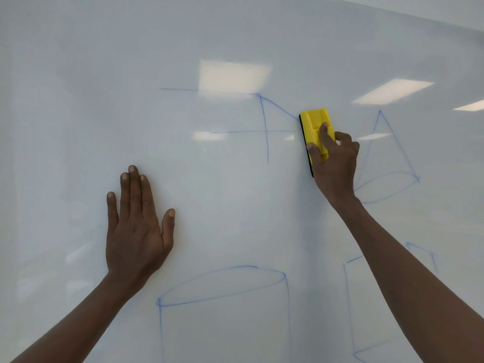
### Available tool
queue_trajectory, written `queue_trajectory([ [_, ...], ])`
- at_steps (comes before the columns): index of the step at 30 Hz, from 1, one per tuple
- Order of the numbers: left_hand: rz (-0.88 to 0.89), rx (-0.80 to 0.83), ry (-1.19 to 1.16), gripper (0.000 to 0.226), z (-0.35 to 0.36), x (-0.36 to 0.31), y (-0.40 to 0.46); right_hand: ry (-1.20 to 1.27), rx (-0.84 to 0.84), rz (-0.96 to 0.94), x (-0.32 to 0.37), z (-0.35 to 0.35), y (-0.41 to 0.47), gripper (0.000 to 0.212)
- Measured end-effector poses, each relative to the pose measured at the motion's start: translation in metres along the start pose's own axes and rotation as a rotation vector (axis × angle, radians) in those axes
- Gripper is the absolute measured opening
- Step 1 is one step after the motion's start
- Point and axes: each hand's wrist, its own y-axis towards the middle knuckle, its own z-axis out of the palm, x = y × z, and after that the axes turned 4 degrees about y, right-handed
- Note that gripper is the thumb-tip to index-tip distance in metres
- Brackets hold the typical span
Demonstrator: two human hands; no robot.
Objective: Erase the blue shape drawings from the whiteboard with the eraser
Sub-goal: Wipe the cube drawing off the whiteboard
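Observation:
A white whiteboard (78,100) fills the view. My right hand (335,163) grips a yellow eraser (313,124) with a black felt edge, held flat against the board at the right end of a partly wiped blue box outline (265,127). Right of the eraser is a blue cone (387,163). A blue cylinder (225,289) is drawn at the bottom centre. Another blue box shape (351,305) sits at the lower right, partly hidden by my right forearm. My left hand (136,226) rests flat on the board with fingers straight, left of the drawings.
Ceiling lights reflect as bright patches (233,77) on the glossy board. The board's top edge (419,17) runs across the upper right corner. The left part of the board carries no drawing.

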Motion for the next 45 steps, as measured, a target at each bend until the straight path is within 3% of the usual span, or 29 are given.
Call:
queue_trajectory([
  [6,-0.008,0.014,-0.001,0.078,-0.002,0.0,0.0,-0.006,0.068,-0.148,0.007,0.003,-0.027,0.049],
  [14,-0.013,0.029,-0.002,0.078,-0.004,-0.002,0.001,0.01,0.006,-0.014,0.01,0.003,-0.003,0.048],
  [24,-0.005,0.025,-0.001,0.078,-0.005,-0.001,0.0,0.016,0.07,-0.192,0.031,0.013,-0.027,0.049],
  [33,-0.011,0.033,-0.008,0.078,-0.006,-0.003,0.0,0.006,0.03,-0.062,0.031,0.011,0.015,0.05],
  [41,-0.002,0.03,-0.001,0.078,-0.005,-0.001,0.0,-0.006,0.081,-0.196,0.049,0.019,-0.004,0.049],
  [45,-0.004,0.028,-0.004,0.078,-0.004,-0.001,0.0,-0.02,0.074,-0.17,0.04,0.014,-0.004,0.049],
])
